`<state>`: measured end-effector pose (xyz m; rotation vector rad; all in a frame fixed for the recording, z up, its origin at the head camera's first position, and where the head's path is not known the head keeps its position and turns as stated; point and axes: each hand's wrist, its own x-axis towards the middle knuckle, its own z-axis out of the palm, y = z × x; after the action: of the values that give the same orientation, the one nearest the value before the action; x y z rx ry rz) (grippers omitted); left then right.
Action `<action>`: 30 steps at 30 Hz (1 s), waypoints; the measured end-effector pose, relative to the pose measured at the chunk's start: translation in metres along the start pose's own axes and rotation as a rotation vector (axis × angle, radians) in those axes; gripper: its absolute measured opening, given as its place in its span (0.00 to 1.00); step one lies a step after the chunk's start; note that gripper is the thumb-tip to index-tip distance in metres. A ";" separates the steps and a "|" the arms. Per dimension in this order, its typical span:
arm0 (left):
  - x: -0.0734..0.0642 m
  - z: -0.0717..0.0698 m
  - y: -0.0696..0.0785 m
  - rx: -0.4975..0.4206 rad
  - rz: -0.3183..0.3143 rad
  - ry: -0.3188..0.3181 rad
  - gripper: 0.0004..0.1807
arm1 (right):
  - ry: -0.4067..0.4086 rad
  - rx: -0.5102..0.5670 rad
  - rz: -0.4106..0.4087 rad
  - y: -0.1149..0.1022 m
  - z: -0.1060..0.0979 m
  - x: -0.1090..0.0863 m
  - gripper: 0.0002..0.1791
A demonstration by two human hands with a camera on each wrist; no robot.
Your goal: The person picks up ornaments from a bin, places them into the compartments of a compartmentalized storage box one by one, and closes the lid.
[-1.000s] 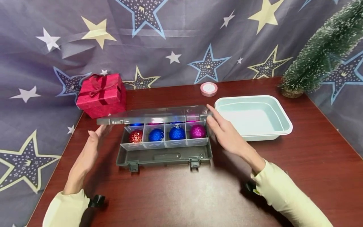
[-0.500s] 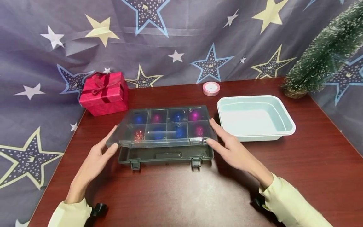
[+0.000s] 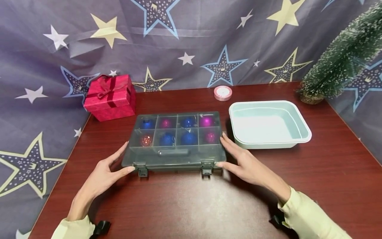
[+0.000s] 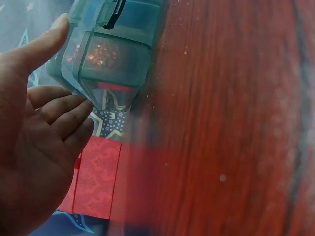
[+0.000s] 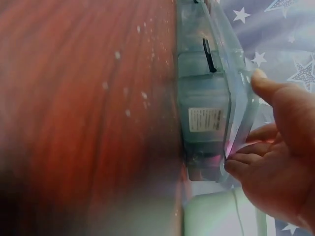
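A smoky clear plastic compartment box (image 3: 176, 160) lies on the table with its lid down. Through the lid show glittery ornament balls: a red ball (image 3: 146, 140), two purple-pink ones in the right column, blue ones and others. Two dark latches, a left latch (image 3: 143, 171) and a right latch (image 3: 207, 170), stick out at the front edge. My left hand (image 3: 102, 174) is at the box's left side, thumb at the front corner and fingers along the lid. My right hand (image 3: 246, 164) mirrors it, fingertips at the lid's right edge (image 5: 246, 118).
A pale blue plastic tray (image 3: 270, 143) stands right of the box. Behind are a red gift box (image 3: 110, 99) at left and a pink ribbon roll (image 3: 222, 93). A small frosted tree (image 3: 334, 66) stands at back right, before a star-patterned cloth (image 3: 191, 30).
The lid has swung down toward the front, from half raised to lying on the box. Both hands have come down and forward with it, the thumbs now at the front corners.
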<state>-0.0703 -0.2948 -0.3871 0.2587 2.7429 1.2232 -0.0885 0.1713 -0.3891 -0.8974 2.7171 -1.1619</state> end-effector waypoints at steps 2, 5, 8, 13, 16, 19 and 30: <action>0.000 0.000 0.000 0.002 -0.004 -0.001 0.48 | -0.001 -0.001 -0.003 0.001 0.002 0.000 0.45; 0.000 0.001 0.000 0.017 0.002 0.009 0.48 | 0.000 -0.008 -0.008 0.001 0.003 0.000 0.46; 0.000 0.003 -0.001 0.055 0.020 0.026 0.48 | 0.005 -0.021 -0.018 0.000 0.004 -0.001 0.46; 0.000 0.007 -0.001 0.132 0.041 0.047 0.48 | 0.026 -0.064 -0.045 0.000 0.005 -0.003 0.45; -0.001 0.007 -0.001 0.149 0.039 0.041 0.48 | 0.046 -0.097 -0.054 0.000 0.006 -0.004 0.45; -0.002 0.007 0.001 0.158 0.036 0.031 0.49 | 0.071 -0.131 -0.061 0.000 0.009 -0.006 0.44; -0.004 0.007 0.006 0.175 -0.030 -0.006 0.57 | 0.144 -0.173 -0.126 0.002 0.017 -0.008 0.41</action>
<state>-0.0642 -0.2864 -0.3868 0.2369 2.8406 0.9739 -0.0789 0.1657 -0.4041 -1.0590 2.9530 -1.0625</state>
